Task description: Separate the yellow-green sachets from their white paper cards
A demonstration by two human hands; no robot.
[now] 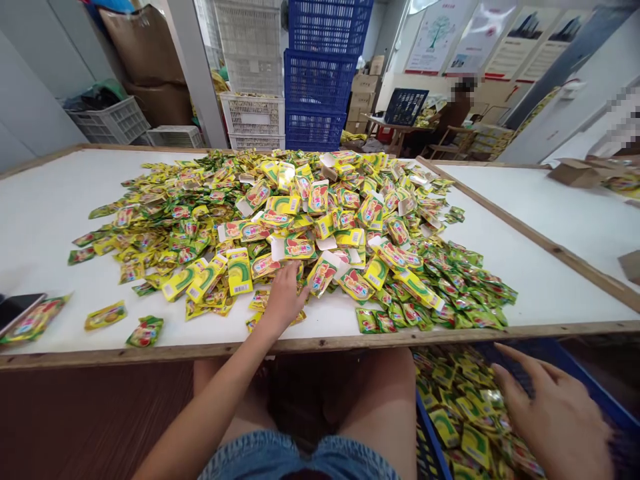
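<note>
My left hand (286,293) reaches onto the near edge of a heap of small yellow cardboard boxes (299,248) and foil sachets. Its fingers touch the heap and the thumb stands apart, beside a tilted open-ended box (323,273). I see nothing plainly gripped in it. Below the table's right front edge, my right hand (555,407) hovers over a blue crate (433,433) filled with yellow boxes (475,443). Thumb and index finger are spread, with nothing visible between them. Green sachets (463,287) lie to the right of the boxes, and yellow-green sachets (165,240) to the left.
The white table (40,200) has a wooden rim (320,343) and a wooden divider strip (550,247). A phone (20,310) lies at far left on a sachet pack. Behind stand stacked blue crates (315,80) and white crates (253,113). A person (453,113) sits farther back.
</note>
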